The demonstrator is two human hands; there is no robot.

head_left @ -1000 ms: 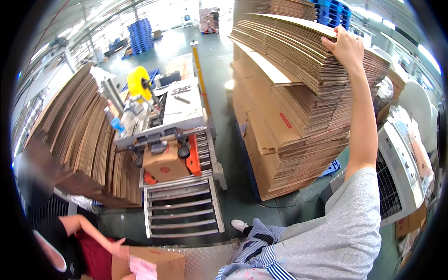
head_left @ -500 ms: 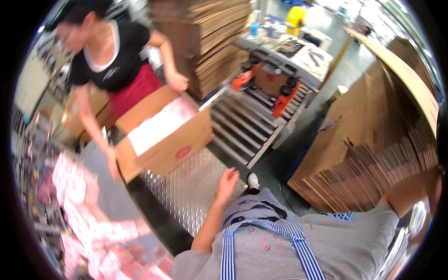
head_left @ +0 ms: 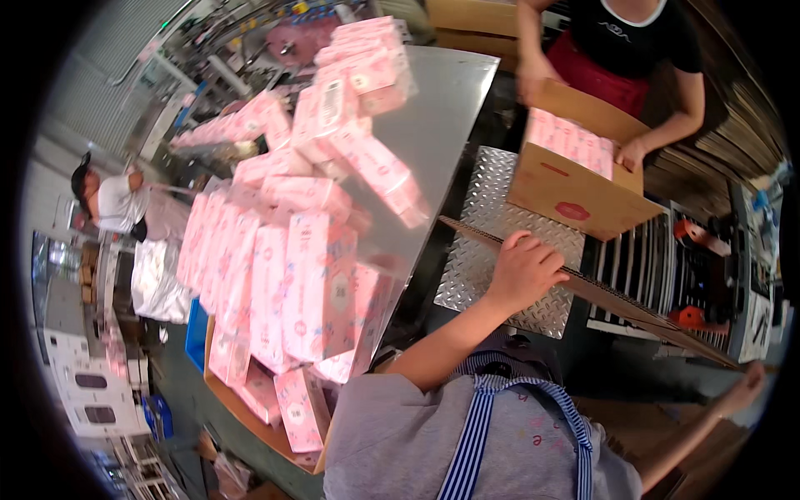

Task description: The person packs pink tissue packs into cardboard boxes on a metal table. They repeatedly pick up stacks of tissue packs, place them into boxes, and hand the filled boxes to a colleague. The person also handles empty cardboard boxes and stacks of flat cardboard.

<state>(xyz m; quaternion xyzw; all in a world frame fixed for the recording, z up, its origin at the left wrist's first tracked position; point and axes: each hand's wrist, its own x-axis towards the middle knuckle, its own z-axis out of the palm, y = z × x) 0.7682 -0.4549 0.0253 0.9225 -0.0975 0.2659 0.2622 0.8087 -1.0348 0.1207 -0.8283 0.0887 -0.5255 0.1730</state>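
Observation:
I hold a flat, folded brown carton [head_left: 642, 310] edge-on across my front. My left hand [head_left: 525, 271] grips its near edge over the diamond-plate shelf [head_left: 471, 271]. My right hand [head_left: 742, 389] holds the far end at the right rim of the view, fingers partly hidden. Beyond the flat carton, a co-worker in a black top holds an open brown box [head_left: 575, 196] with pink packs [head_left: 571, 142] inside, one hand [head_left: 631, 155] on its right side.
Many pink wrapped packs [head_left: 304, 283] lie piled on a steel table [head_left: 433, 125] to my left. A roller conveyor [head_left: 637, 267] with a red and black taping machine [head_left: 708, 242] runs on the right. Another person in a white shirt [head_left: 112, 204] stands far left.
My head has swung from the cardboard stack to the packing table. My right arm has come down from the stack with a flat carton, and my left hand now grips it too.

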